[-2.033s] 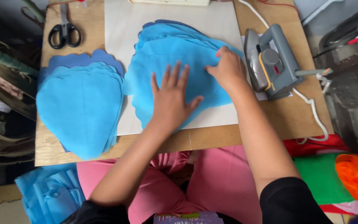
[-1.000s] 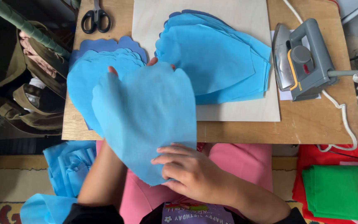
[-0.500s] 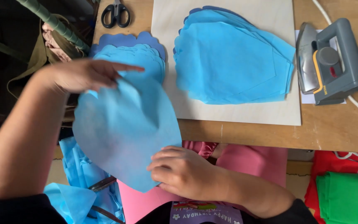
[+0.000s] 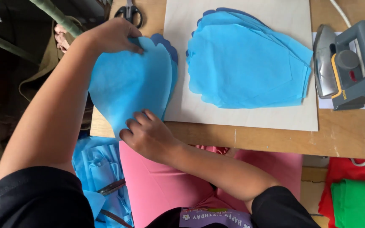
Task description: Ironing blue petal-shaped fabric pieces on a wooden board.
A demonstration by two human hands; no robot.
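A light blue petal-shaped fabric piece (image 4: 132, 82) lies on top of the left stack of the same pieces, at the wooden table's (image 4: 275, 137) left end. My left hand (image 4: 113, 36) grips its scalloped top edge. My right hand (image 4: 146, 135) holds its pointed lower tip at the table's front edge. A second stack of blue pieces (image 4: 250, 63) rests untouched on a pale board (image 4: 241, 118) to the right.
A grey iron (image 4: 351, 63) lies on its side at the far right, its cord trailing off. Black scissors (image 4: 129, 10) are at the back edge. Blue fabric scraps (image 4: 98, 166) lie below on the left; green folded cloth (image 4: 360, 202) and red cloth on the right.
Both hands lifted one blue piece off the right stack, carried it left across my lap and brought it down onto the left stack. The view has shifted left.
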